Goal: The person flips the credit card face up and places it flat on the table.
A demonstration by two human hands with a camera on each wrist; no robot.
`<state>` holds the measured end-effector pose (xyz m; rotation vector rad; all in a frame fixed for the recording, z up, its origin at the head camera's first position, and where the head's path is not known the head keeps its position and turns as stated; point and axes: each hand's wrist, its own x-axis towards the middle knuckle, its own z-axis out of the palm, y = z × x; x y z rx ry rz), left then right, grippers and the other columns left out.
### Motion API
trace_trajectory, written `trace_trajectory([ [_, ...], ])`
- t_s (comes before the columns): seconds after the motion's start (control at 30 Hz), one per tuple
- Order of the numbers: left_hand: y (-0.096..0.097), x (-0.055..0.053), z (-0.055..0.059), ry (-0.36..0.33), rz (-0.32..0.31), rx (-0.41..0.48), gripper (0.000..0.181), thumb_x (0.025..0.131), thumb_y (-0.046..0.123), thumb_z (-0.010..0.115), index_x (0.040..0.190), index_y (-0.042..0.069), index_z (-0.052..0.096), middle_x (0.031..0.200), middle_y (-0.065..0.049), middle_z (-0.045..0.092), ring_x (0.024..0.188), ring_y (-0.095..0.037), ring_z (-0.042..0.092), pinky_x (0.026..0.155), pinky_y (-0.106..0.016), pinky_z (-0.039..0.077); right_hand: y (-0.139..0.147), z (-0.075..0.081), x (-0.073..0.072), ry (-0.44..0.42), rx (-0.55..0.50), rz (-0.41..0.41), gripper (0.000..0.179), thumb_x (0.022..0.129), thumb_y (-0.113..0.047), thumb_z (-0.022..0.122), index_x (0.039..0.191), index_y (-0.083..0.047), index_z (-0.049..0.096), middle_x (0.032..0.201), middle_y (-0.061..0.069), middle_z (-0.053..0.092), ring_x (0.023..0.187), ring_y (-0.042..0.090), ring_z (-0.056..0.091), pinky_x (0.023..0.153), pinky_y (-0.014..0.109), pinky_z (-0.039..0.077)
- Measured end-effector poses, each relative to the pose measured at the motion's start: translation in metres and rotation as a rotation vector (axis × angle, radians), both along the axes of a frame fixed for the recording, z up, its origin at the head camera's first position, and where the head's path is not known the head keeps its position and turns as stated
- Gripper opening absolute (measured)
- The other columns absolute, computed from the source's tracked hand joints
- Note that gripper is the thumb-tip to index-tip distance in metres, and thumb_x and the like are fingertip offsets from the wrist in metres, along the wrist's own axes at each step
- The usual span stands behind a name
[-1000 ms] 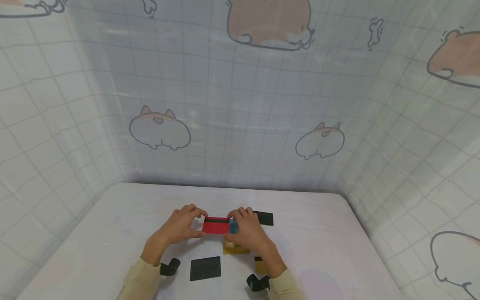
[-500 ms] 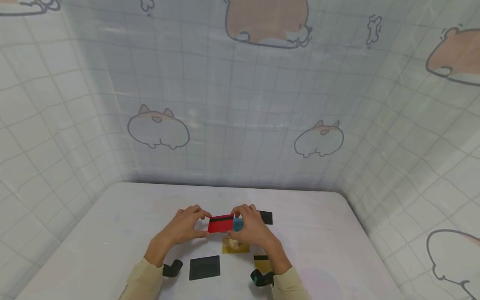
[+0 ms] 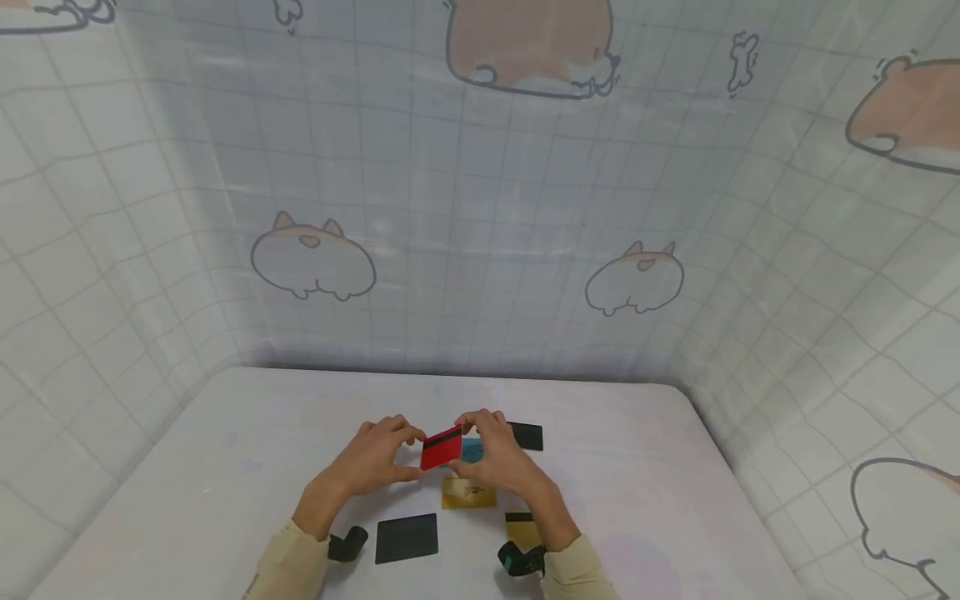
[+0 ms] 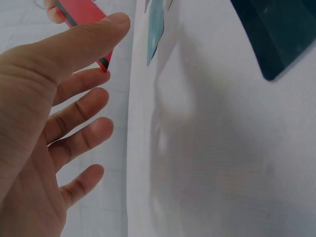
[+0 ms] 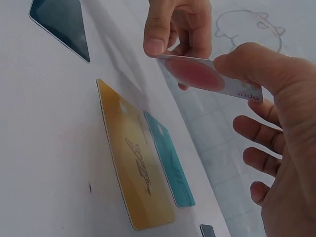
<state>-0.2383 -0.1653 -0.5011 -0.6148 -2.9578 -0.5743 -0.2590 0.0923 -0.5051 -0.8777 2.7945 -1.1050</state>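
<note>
The black-striped red card (image 3: pixel 441 450) is held tilted above the counter (image 3: pixel 225 450). The left-hand grip (image 3: pixel 375 458) pinches one end; the right-hand grip (image 3: pixel 497 458) pinches the opposite end. On the counter below, a teal card (image 3: pixel 472 451) lies just beyond a gold card (image 3: pixel 468 493); a dark card (image 3: pixel 407 538) lies on the near side

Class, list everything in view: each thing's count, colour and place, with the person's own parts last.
Backdrop: 1, pale grid with cartoon dogs, behind and beside the table
Table: 1, white, under the lying cards
Held card: 1, red with black stripe, white reverse, raised
Plain gold card: 1, gold, centre
Striped gold card: 1, gold and black, front right
Teal card: 1, teal, beyond the plain gold card
Dark cards: 2, near-black, one front, one far
Wrist devices: 2, black, at the wrists
Sleeves: 2, cream, forearms
Left hand, right hand: 2, bare, pinching the held card
</note>
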Motion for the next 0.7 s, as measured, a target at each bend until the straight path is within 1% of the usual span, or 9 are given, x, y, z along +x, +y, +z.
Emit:
trace_trajectory([
  [0.13,-0.001,-0.002,0.001,-0.005,-0.007,0.004,0.051,0.075,0.045,0.087,0.120,0.026,0.070,0.106,0.006,0.061,0.101,-0.010,0.054,0.100,-0.050,0.040,-0.004,-0.001,-0.001,0.003,-0.035,0.018,0.057,0.085,-0.042,0.078,0.134,-0.027,0.052,0.125,-0.010,0.054,0.119,0.020,0.045,0.090,0.040,0.048],
  [0.2,-0.002,-0.003,0.002,-0.005,-0.014,0.006,0.051,0.075,0.045,0.087,0.120,0.026,0.070,0.106,0.006,0.061,0.100,-0.010,0.054,0.100,-0.049,0.039,-0.006,-0.001,-0.002,0.002,-0.049,0.024,0.057,0.086,-0.042,0.078,0.134,-0.027,0.052,0.126,-0.010,0.054,0.120,0.020,0.045,0.091,0.041,0.048],
  [0.37,-0.003,-0.005,0.001,0.000,-0.035,0.005,0.052,0.075,0.046,0.087,0.121,0.027,0.069,0.106,0.007,0.061,0.101,-0.010,0.054,0.100,-0.050,0.040,-0.010,-0.002,-0.003,0.001,-0.056,0.025,0.056,0.085,-0.043,0.078,0.133,-0.027,0.053,0.128,-0.011,0.054,0.119,0.015,0.043,0.092,0.043,0.048],
  [0.5,-0.005,-0.008,-0.001,0.014,-0.047,-0.002,0.052,0.075,0.047,0.087,0.121,0.028,0.069,0.105,0.008,0.060,0.100,-0.009,0.054,0.098,-0.050,0.040,-0.013,-0.002,-0.005,-0.001,-0.050,0.025,0.056,0.085,-0.044,0.078,0.133,-0.026,0.054,0.129,-0.011,0.054,0.119,0.014,0.043,0.092,0.043,0.048],
  [0.6,-0.005,-0.011,-0.002,0.023,-0.061,0.000,0.052,0.075,0.047,0.086,0.121,0.027,0.069,0.104,0.008,0.060,0.099,-0.009,0.054,0.097,-0.051,0.041,-0.015,-0.002,-0.006,-0.007,-0.060,0.029,0.058,0.085,-0.044,0.078,0.134,-0.025,0.053,0.130,-0.010,0.055,0.121,0.016,0.044,0.094,0.045,0.049],
  [0.7,-0.006,-0.014,-0.002,0.029,-0.072,0.005,0.053,0.076,0.046,0.086,0.122,0.026,0.069,0.104,0.007,0.060,0.099,-0.009,0.054,0.097,-0.051,0.040,-0.016,-0.003,-0.007,-0.028,-0.072,0.033,0.057,0.085,-0.044,0.077,0.134,-0.028,0.053,0.131,-0.009,0.054,0.124,0.020,0.046,0.096,0.048,0.049],
])
